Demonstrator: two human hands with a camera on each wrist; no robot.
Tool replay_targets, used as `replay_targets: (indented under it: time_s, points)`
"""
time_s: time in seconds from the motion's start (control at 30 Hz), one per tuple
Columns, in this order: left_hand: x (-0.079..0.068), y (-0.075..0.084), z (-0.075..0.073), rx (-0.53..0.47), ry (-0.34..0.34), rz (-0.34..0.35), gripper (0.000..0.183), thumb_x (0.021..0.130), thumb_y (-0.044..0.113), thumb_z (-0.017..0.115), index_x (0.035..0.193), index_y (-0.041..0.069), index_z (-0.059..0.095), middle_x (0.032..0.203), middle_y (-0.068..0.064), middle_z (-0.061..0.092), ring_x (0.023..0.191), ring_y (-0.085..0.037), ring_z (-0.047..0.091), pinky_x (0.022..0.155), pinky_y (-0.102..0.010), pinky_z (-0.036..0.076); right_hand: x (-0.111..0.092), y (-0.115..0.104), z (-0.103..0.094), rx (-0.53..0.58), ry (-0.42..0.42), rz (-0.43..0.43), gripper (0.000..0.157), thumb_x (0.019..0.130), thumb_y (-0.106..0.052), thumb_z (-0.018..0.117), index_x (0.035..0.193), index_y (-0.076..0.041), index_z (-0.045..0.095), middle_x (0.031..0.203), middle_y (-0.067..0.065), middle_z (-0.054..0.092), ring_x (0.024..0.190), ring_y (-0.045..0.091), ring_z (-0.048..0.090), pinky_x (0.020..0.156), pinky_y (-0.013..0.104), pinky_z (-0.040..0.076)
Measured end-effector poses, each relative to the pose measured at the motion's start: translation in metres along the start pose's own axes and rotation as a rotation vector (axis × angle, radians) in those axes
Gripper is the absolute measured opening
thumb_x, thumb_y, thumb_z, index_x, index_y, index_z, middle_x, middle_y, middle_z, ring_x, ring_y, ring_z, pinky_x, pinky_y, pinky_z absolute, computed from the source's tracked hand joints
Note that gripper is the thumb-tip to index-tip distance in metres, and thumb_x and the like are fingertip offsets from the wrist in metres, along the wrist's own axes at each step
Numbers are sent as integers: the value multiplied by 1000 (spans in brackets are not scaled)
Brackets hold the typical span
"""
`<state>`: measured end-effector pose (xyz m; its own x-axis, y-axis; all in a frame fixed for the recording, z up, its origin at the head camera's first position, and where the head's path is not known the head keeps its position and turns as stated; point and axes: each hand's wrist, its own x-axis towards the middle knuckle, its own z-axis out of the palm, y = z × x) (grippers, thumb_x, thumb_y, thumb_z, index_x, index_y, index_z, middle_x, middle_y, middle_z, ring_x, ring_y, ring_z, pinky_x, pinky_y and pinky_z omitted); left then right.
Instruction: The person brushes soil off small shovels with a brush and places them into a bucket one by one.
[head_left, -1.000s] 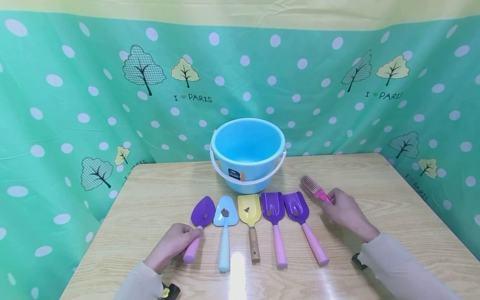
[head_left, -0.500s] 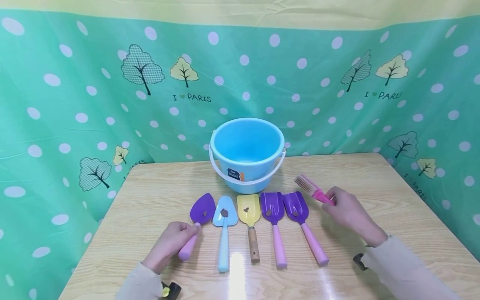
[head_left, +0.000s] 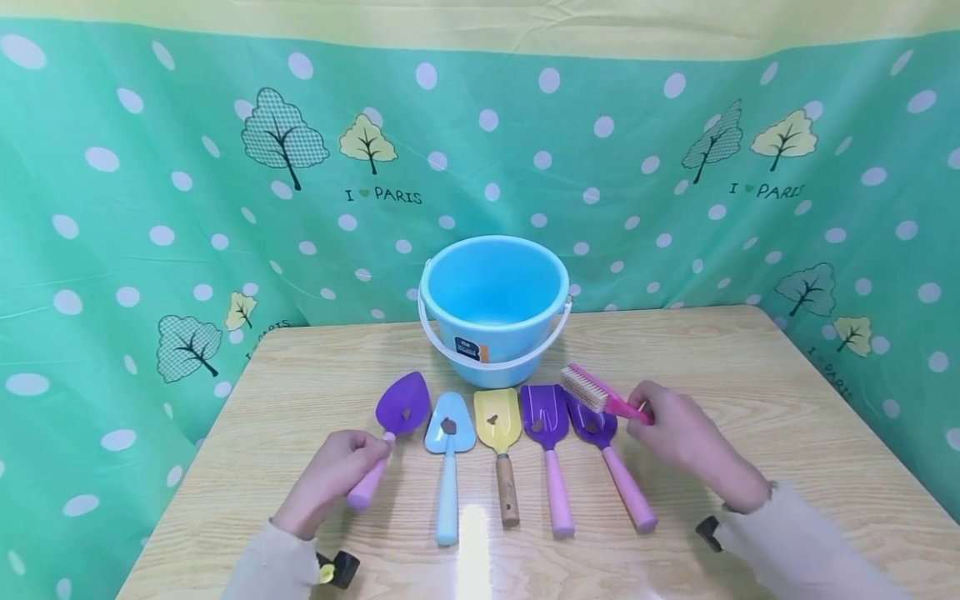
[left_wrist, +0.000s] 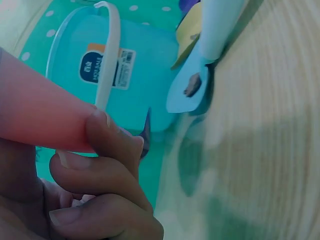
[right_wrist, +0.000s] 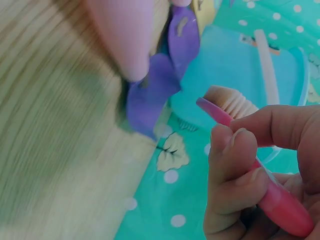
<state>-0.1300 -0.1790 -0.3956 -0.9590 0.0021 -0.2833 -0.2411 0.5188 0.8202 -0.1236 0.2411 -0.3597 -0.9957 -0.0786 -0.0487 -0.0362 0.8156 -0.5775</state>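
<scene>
My left hand (head_left: 330, 471) grips the pink handle of a purple pointed trowel (head_left: 401, 400), whose blade bears a small brown patch. In the left wrist view the fingers are curled and most of the trowel is hidden. My right hand (head_left: 693, 442) holds a pink brush (head_left: 617, 407) with pale bristles, pinched between thumb and curled fingers. Its head hangs over the blades of two purple shovels, the middle one (head_left: 546, 408) and the rightmost (head_left: 630, 492). Beside the trowel lie a light blue trowel (head_left: 448, 492) and a yellow scoop (head_left: 498, 408) with a wooden handle.
A light blue bucket (head_left: 510, 333) with a white handle stands upright behind the row of tools on the wooden table (head_left: 300, 375). Brown patches mark the blades. A green dotted curtain (head_left: 630, 167) hangs behind and at both sides.
The brush has swung left, from beside the rightmost shovel to over the purple blades, its bristles now turned toward me. My left hand has shifted the purple trowel slightly left and away from me.
</scene>
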Motion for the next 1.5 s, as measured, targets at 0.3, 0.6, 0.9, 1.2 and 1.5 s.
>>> replay_targets:
  time_s: [0.3, 0.6, 0.9, 1.2, 1.5]
  points:
    - [-2, 7, -5, 57, -1, 28, 32, 88, 32, 63, 86, 0, 65, 76, -6, 58, 67, -19, 53, 61, -32, 43, -5, -25, 10, 21, -49, -40, 16, 82, -5, 62, 97, -8, 58, 66, 2, 51, 52, 14, 45, 42, 25, 38]
    - [-3, 9, -6, 62, 5, 21, 27, 87, 28, 62, 84, 1, 65, 75, -6, 58, 69, -19, 53, 63, -31, 42, -5, -48, 26, 71, -102, -104, 13, 83, -4, 65, 93, -11, 60, 67, 0, 52, 55, 13, 47, 46, 26, 41]
    - [-6, 10, -7, 63, -8, 59, 24, 84, 23, 64, 84, -1, 65, 74, -6, 58, 66, -19, 53, 60, -31, 43, -4, -69, 43, 100, -100, -205, 14, 83, -5, 64, 94, -14, 60, 66, -4, 53, 51, 9, 45, 42, 24, 40]
    - [-5, 8, -6, 69, -7, 61, 24, 83, 23, 64, 85, 0, 65, 73, -6, 57, 67, -19, 53, 59, -31, 42, 2, -89, 54, 135, -92, -277, 13, 83, -6, 64, 92, -15, 60, 65, -6, 52, 52, 7, 45, 45, 23, 40]
    - [-6, 9, -5, 90, -16, 55, 24, 84, 23, 64, 87, 0, 66, 77, -6, 59, 73, -19, 53, 62, -31, 42, 9, -106, 65, 195, -100, -297, 14, 85, -7, 63, 95, -15, 60, 69, -5, 56, 52, 9, 48, 44, 25, 42]
